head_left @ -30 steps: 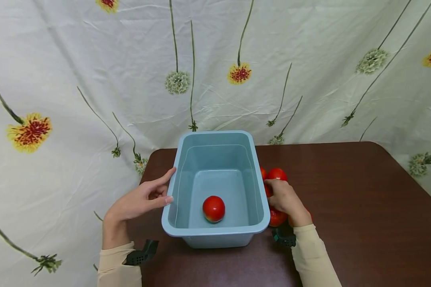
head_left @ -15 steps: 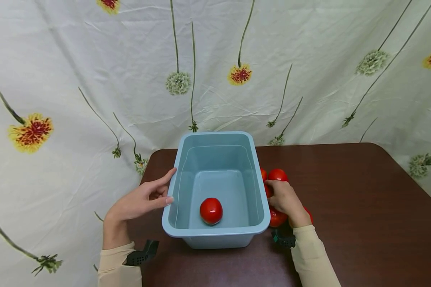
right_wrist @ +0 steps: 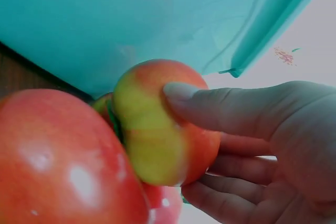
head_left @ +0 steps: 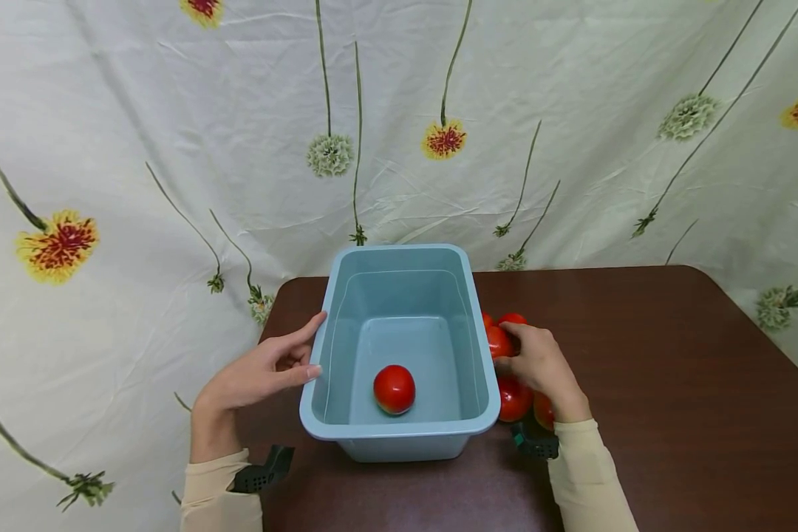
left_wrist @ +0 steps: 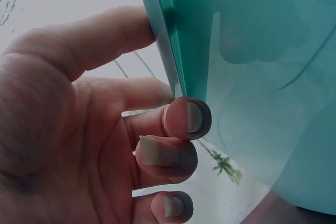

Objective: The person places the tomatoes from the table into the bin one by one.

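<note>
A light blue plastic tub (head_left: 399,430) stands on the table, and a red tomato (head_left: 394,389) lies on its floor. My left hand (head_left: 259,373) grips the tub's left rim; in the left wrist view, thumb and fingers meet its edge (left_wrist: 168,40), the lower fingers curled. Beside the tub's right wall, my right hand (head_left: 541,362) holds a red tomato (head_left: 499,342) between thumb and fingers. In the right wrist view this tomato (right_wrist: 155,124) shows a yellow-green patch. Several other tomatoes (head_left: 515,399) lie around that hand, partly hidden by it and the tub.
The dark brown table (head_left: 672,384) extends to the right of the tomatoes. A white cloth with printed flowers (head_left: 399,96) hangs behind the table and along its left side. A black wrist camera (head_left: 535,443) sits below the right hand, close to the nearer tomatoes.
The right hand has shifted slightly right, and more of its tomato shows. Inside the tub, the tomato has rocked a little left, then partly back. The left hand stays on the rim.
</note>
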Demonstrator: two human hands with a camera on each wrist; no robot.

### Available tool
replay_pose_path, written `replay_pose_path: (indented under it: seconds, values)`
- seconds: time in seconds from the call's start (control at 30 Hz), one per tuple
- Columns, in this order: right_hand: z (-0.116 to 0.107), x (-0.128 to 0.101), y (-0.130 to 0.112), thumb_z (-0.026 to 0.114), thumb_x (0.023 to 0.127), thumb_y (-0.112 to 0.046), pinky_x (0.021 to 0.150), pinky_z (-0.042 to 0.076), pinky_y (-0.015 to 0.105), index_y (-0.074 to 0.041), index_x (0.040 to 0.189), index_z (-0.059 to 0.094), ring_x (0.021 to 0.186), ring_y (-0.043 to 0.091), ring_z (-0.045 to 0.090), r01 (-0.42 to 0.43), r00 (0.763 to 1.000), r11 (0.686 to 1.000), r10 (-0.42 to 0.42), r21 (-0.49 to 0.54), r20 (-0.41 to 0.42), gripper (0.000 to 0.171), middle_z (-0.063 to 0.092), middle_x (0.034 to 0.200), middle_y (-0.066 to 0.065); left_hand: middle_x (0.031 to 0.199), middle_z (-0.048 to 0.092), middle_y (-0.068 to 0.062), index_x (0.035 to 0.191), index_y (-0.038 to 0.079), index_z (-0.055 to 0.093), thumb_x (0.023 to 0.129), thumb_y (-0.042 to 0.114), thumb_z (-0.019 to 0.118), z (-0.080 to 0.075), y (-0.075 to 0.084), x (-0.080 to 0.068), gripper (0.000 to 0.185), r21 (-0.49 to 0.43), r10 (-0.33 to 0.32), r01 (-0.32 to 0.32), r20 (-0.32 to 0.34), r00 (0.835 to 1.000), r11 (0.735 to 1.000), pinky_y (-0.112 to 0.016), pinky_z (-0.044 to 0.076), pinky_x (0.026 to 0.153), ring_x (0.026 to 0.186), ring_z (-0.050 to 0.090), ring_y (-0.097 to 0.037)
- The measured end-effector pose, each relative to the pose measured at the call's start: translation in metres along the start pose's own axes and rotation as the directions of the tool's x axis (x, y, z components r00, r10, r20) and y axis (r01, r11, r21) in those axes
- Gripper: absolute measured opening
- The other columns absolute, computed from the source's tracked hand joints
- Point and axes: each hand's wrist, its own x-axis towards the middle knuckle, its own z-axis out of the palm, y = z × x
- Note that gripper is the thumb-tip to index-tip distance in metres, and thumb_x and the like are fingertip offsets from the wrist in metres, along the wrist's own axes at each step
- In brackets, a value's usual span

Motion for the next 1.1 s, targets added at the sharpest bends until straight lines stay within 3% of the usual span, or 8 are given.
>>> replay_pose_path:
  seconds: [0.33, 0.63, 1.1]
  values:
    - [-0.012, -0.005, 0.003, 0.079, 0.081, -0.023, 0.092, 0.051, 0.051, -0.005, 0.138, 0.052, 0.11, 0.038, 0.062, 0.004, 0.998, 0.993, 0.003, 0.12, -0.059, 0.065, 0.061, 0.128, 0.021, 0.074, 0.055, -0.001, 0.157, 0.015, 0.017, 0.095, 0.013, 0.062, 0.0, 0.0, 0.0, 0.076, 0.002, 0.004, -0.004, 0.004, 1.0, 1.0, -0.027, 0.045, 0.066, 0.068, 0.053, -0.007]
    - [-0.021, -0.009, 0.004, 0.078, 0.082, -0.02, 0.092, 0.051, 0.047, -0.005, 0.14, 0.051, 0.115, 0.038, 0.063, 0.037, 0.995, 0.956, -0.008, 0.292, -0.099, 0.065, 0.057, 0.135, 0.022, 0.074, 0.055, -0.003, 0.156, 0.015, 0.018, 0.094, 0.014, 0.062, 0.0, 0.001, 0.0, 0.077, 0.013, -0.001, 0.001, -0.004, 1.0, 1.0, -0.027, 0.044, 0.065, 0.068, 0.053, -0.008]
    - [-0.037, -0.022, -0.006, 0.077, 0.083, -0.021, 0.092, 0.049, 0.043, -0.006, 0.141, 0.05, 0.12, 0.036, 0.061, 0.088, 0.982, 0.918, -0.015, 0.386, -0.187, 0.066, 0.057, 0.137, 0.02, 0.074, 0.055, -0.001, 0.157, 0.015, 0.017, 0.094, 0.013, 0.062, 0.0, 0.0, 0.0, 0.077, 0.0, -0.004, 0.004, 0.001, 1.0, 1.0, -0.028, 0.045, 0.066, 0.069, 0.054, -0.009]
